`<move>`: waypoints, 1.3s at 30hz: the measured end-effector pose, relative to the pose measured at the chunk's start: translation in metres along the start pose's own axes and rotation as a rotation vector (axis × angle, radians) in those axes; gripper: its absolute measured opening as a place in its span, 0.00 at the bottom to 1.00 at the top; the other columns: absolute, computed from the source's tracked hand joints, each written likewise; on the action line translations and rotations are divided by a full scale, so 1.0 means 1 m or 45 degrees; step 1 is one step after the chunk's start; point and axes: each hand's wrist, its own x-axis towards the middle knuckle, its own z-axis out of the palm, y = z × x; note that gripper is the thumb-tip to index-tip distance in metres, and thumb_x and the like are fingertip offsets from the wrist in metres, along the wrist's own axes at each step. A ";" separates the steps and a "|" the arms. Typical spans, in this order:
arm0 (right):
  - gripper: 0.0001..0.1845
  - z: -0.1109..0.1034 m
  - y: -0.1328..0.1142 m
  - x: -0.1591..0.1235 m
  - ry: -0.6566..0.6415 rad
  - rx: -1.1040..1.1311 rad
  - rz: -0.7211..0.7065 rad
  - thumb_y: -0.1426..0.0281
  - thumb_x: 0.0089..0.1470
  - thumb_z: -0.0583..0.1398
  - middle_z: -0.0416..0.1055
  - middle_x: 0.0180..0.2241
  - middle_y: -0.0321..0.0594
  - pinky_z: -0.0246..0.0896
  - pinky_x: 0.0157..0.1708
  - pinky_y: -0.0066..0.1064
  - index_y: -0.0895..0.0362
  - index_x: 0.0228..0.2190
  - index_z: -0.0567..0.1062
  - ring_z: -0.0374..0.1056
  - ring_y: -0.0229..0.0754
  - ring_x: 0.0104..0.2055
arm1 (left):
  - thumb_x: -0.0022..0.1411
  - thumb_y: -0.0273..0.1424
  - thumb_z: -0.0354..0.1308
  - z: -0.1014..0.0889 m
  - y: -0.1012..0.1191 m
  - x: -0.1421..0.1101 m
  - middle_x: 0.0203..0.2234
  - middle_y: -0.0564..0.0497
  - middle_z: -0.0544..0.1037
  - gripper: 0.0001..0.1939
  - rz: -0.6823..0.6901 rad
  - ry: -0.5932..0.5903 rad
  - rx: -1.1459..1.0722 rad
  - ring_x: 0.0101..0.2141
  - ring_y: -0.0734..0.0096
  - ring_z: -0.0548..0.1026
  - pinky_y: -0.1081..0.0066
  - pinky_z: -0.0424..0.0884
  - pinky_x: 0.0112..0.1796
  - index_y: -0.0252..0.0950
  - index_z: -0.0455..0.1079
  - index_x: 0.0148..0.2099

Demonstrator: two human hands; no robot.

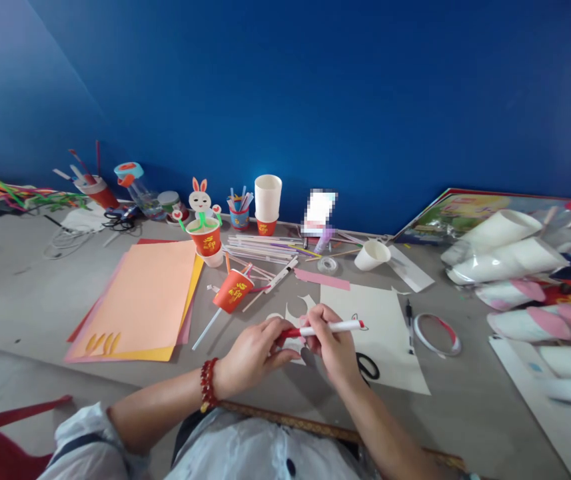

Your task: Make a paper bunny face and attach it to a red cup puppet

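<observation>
My right hand (332,347) is closed round a white marker (335,327) with red ends, held level above the table. My left hand (258,350) pinches the marker's red cap end at its left tip. A red bead bracelet (208,385) sits on my left wrist. Under the hands lie small white cut paper pieces (299,309) and a cream sheet (380,327). Black scissors (368,367) lie just right of my right wrist.
Orange and yellow paper sheets (145,300) lie at left. An orange paper cup (234,291) on a straw tips nearby; more cups, a rabbit figure (200,198) and straws (260,248) stand behind. A tape ring (436,333), a pen (409,323) and white paper cones (505,247) lie right.
</observation>
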 end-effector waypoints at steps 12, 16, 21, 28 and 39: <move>0.23 0.000 0.025 -0.014 -0.031 -0.013 -0.002 0.57 0.61 0.59 0.57 0.14 0.29 0.49 0.20 0.28 0.56 0.20 0.66 0.51 0.32 0.17 | 0.73 0.39 0.40 0.003 -0.004 -0.015 0.24 0.52 0.68 0.17 -0.091 -0.262 0.023 0.24 0.71 0.63 0.71 0.55 0.26 0.37 0.61 0.34; 0.23 0.007 0.036 -0.026 -0.012 0.078 0.069 0.56 0.60 0.60 0.55 0.12 0.28 0.44 0.18 0.29 0.56 0.19 0.67 0.49 0.32 0.15 | 0.74 0.42 0.39 0.004 0.003 -0.024 0.22 0.56 0.63 0.19 -0.278 -0.393 -0.493 0.23 0.75 0.58 0.73 0.55 0.26 0.37 0.59 0.34; 0.23 0.001 0.015 -0.016 0.088 0.198 0.020 0.57 0.55 0.63 0.56 0.11 0.29 0.43 0.16 0.28 0.55 0.17 0.67 0.49 0.31 0.13 | 0.72 0.47 0.39 0.004 -0.001 -0.037 0.17 0.59 0.55 0.24 -0.500 -0.429 -1.187 0.18 0.78 0.51 0.75 0.51 0.20 0.38 0.54 0.28; 0.18 -0.039 -0.014 0.011 0.315 0.107 -0.147 0.58 0.56 0.63 0.62 0.15 0.29 0.46 0.11 0.21 0.55 0.22 0.69 0.54 0.30 0.14 | 0.73 0.39 0.43 -0.014 -0.026 -0.053 0.28 0.48 0.73 0.18 -0.208 -0.130 -0.305 0.29 0.70 0.70 0.69 0.68 0.34 0.36 0.64 0.34; 0.07 0.000 0.033 0.020 -0.234 -0.552 -0.250 0.66 0.55 0.59 0.69 0.22 0.32 0.57 0.24 0.26 0.54 0.27 0.69 0.63 0.36 0.23 | 0.71 0.31 0.51 0.000 -0.055 -0.042 0.52 0.46 0.79 0.12 0.274 -0.027 0.403 0.55 0.61 0.74 0.59 0.72 0.54 0.37 0.71 0.53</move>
